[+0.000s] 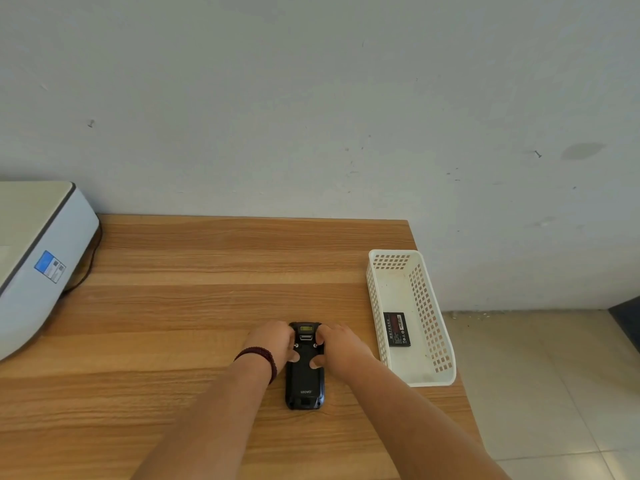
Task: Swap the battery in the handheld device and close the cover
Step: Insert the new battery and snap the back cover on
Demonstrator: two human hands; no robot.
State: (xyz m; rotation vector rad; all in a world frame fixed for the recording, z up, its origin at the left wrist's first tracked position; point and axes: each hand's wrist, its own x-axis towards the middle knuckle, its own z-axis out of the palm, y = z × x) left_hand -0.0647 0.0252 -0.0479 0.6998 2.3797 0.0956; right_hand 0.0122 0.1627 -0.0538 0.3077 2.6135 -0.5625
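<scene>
Both hands, the left hand (275, 342) and right hand (337, 344), press on the handheld device (304, 367) lying face-down with its cover on, while one battery (396, 329) lies in the basket (434, 341); whether the swap is done cannot be told.

2 hands (273, 342) (341, 344), 1 handheld device (304, 379), 1 battery (396, 329), 1 basket (433, 375), 1 printer (38, 265), 1 table (173, 306).

Only thing I can actually read is "urovo" on the back of the black handheld device (304, 375). The battery (396, 329) label and printer sticker (50, 266) are too blurry.
</scene>
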